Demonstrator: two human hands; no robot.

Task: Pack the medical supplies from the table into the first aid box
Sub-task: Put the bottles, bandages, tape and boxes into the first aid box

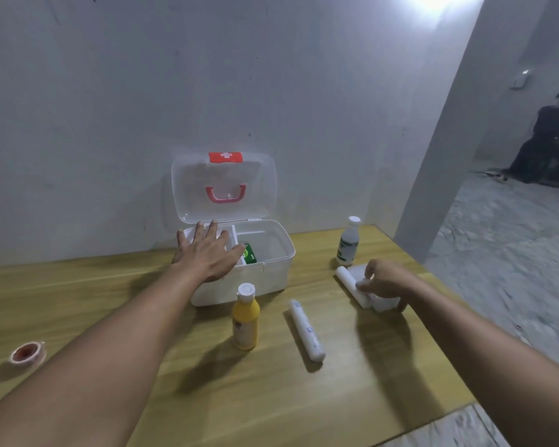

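Note:
The white first aid box (271,272) stands open at the back of the table, its clear lid (223,188) raised against the wall. A green packet (249,253) lies inside. My left hand (207,250) hovers flat over the box's left side, fingers spread, holding nothing. My right hand (381,280) pinches a white bandage roll (347,282) lying against a white pad or box (384,303). A yellow bottle (246,317) stands in front of the first aid box. Another white roll (307,330) lies beside it.
A clear bottle with a white cap (349,241) stands right of the box. A roll of tape (26,351) lies at the far left on the wooden table (271,398). The table's right edge is close to my right arm. A person sits in the far room (549,140).

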